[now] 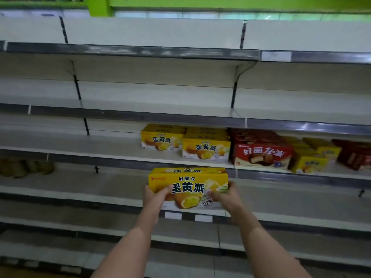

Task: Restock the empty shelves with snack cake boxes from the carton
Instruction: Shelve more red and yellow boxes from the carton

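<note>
Both hands, left hand [153,194] and right hand [224,195], curl fingers [167,190] round a yellow snack cake box [188,181].

yellow snack cake box [188,187] | upright, front facing camera | below stocked shelf [120,152]

yellow held box [188,178]; red boxes [263,155]; white shelves [120,145]; green wall [200,3].

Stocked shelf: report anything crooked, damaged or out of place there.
No damage shows. The two front yellow boxes are uneven: the left one sits further back than the right one. Right of the red box, yellow and red boxes sit mixed and angled, though blur and lens curve may exaggerate this.
</note>
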A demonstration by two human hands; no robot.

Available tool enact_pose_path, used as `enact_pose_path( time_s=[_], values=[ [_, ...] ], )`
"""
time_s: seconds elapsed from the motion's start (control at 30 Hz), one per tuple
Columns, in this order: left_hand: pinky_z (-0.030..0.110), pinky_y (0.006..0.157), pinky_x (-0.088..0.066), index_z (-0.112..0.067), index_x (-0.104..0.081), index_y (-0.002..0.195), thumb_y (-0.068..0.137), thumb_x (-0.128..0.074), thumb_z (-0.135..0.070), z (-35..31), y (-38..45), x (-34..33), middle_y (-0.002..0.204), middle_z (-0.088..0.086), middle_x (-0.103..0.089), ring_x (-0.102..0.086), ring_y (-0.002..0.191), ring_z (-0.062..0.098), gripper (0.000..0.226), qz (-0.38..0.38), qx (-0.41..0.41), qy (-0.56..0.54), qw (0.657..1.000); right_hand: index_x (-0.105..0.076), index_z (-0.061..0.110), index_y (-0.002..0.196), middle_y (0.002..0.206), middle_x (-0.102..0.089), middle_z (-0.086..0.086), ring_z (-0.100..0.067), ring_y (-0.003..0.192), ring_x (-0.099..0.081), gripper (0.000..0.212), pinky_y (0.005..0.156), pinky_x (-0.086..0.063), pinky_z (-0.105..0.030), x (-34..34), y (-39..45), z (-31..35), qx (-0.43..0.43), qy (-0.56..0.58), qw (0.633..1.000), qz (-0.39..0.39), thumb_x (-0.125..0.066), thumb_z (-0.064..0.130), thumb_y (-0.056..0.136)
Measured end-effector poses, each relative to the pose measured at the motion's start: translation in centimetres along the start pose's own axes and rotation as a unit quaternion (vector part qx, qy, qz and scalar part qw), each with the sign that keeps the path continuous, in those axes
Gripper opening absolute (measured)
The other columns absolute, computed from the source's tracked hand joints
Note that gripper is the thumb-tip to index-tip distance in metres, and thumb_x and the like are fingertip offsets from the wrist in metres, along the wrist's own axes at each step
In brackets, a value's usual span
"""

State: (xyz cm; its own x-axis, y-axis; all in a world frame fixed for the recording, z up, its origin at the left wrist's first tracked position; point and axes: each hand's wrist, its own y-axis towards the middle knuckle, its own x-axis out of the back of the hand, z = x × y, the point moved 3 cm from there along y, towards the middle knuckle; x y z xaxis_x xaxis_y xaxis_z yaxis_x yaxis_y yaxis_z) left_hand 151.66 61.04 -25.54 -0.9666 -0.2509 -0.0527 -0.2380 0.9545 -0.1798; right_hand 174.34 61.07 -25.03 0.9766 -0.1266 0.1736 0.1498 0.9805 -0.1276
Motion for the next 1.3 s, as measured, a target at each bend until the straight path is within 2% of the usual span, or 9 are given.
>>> enact_pose_path(
  time_s=[0.07, 0.13, 0.23, 0.3, 0.43, 0.57, 0.9, 1.1, 1.3],
  values=[
    [0.041, 0.091, -0.036, -0.014, -0.039, 0.124, 0.083, -0.073, -0.019, -0.2, 2.5, 1.3, 0.111, 0.002, -0.050, -0.052, 0.111, 0.028, 0.053, -0.013, 0.004, -0.008, 1.000, -0.041, 0.009, 0.117, 0.101, -0.061, -0.006, -0.017, 0.086, -0.061, 0.058, 0.063, -0.047, -0.018, -2.1, 2.2, 0.9, 0.001, -0.011, 1.000, -0.002, -0.080, 0.009, 0.073],
    [0.042, 0.089, -0.036, -0.021, -0.042, 0.107, 0.080, -0.074, -0.019, -0.8, 4.8, 2.4, 0.113, 0.006, -0.054, -0.053, 0.109, 0.029, 0.042, -0.032, 0.002, -0.006, 0.999, -0.042, 0.013, 0.126, 0.117, -0.060, -0.009, -0.024, 0.104, -0.060, 0.087, 0.082, -0.052, -0.034, -4.1, 4.5, 2.0, 0.006, -0.052, 0.999, 0.000, -0.088, 0.039, 0.058],
    [0.043, 0.089, -0.037, -0.021, -0.037, 0.108, 0.079, -0.074, -0.017, -2.3, 8.6, 3.8, 0.114, 0.007, -0.055, -0.052, 0.102, 0.025, 0.047, -0.065, -0.017, -0.009, 0.998, -0.040, 0.024, 0.137, 0.138, -0.046, -0.012, -0.032, 0.125, -0.047, 0.111, 0.103, -0.042, -0.047, -6.5, 9.0, 3.5, 0.024, -0.191, 0.981, 0.001, -0.073, 0.075, 0.044],
    [0.043, 0.088, -0.038, -0.019, -0.036, 0.108, 0.079, -0.073, -0.014, -3.8, 10.6, 4.5, 0.113, 0.008, -0.054, -0.052, 0.100, 0.025, 0.047, -0.075, -0.027, 0.000, 0.997, -0.033, 0.022, 0.145, 0.147, -0.035, -0.015, -0.035, 0.133, -0.039, 0.103, 0.106, -0.038, -0.045, -7.6, 10.8, 4.9, 0.036, -0.251, 0.967, 0.008, -0.069, 0.072, 0.062],
    [0.039, 0.085, -0.042, -0.012, -0.042, 0.113, 0.077, -0.070, -0.004, -6.3, 15.0, 5.3, 0.111, 0.011, -0.058, -0.058, 0.096, 0.025, 0.046, -0.087, -0.070, 0.008, 0.994, -0.035, 0.023, 0.142, 0.135, -0.054, -0.008, -0.029, 0.122, -0.052, 0.094, 0.095, -0.046, -0.041, -9.9, 14.6, 7.3, 0.099, -0.278, 0.955, 0.006, -0.069, 0.067, 0.067],
    [0.032, 0.079, -0.038, -0.005, -0.053, 0.113, 0.077, -0.070, 0.000, -7.5, 17.9, 5.7, 0.089, -0.002, -0.059, -0.055, 0.081, 0.012, 0.040, -0.100, -0.102, 0.003, 0.990, -0.031, 0.011, 0.145, 0.138, -0.050, -0.013, -0.033, 0.125, -0.048, 0.088, 0.094, -0.044, -0.039, -12.0, 17.5, 8.7, 0.098, -0.285, 0.953, -0.033, -0.071, 0.050, 0.077],
    [0.049, 0.101, -0.040, -0.014, -0.038, 0.126, 0.078, -0.075, -0.010, -7.7, 26.6, 6.9, 0.118, 0.009, -0.056, -0.054, 0.113, 0.031, 0.061, -0.065, -0.057, 0.043, 0.995, -0.039, 0.008, 0.134, 0.133, -0.050, -0.011, -0.030, 0.120, -0.051, 0.078, 0.094, -0.045, -0.039, -16.4, 21.9, 8.2, 0.050, -0.238, 0.965, -0.094, -0.070, 0.053, 0.077],
    [0.044, 0.093, -0.042, -0.015, -0.046, 0.117, 0.080, -0.070, -0.005, -6.0, 30.8, 6.9, 0.111, 0.008, -0.058, -0.055, 0.107, 0.029, 0.046, -0.017, -0.050, 0.063, 0.997, -0.040, 0.010, 0.125, 0.123, -0.056, -0.008, -0.029, 0.113, -0.055, 0.072, 0.095, -0.045, -0.040, -18.2, 23.6, 6.0, 0.015, -0.133, 0.983, -0.123, -0.078, 0.042, 0.073],
    [0.035, 0.081, -0.041, -0.018, -0.056, 0.107, 0.078, -0.066, -0.012, -4.8, 33.0, 7.6, 0.115, 0.013, -0.051, -0.049, 0.097, 0.027, 0.032, -0.061, -0.106, 0.198, 0.973, -0.052, 0.013, 0.121, 0.120, -0.057, -0.011, -0.033, 0.108, -0.057, 0.070, 0.089, -0.047, -0.037, -18.5, 25.2, 5.2, 0.004, -0.130, 0.977, -0.167, -0.083, 0.042, 0.066]
  ],
)
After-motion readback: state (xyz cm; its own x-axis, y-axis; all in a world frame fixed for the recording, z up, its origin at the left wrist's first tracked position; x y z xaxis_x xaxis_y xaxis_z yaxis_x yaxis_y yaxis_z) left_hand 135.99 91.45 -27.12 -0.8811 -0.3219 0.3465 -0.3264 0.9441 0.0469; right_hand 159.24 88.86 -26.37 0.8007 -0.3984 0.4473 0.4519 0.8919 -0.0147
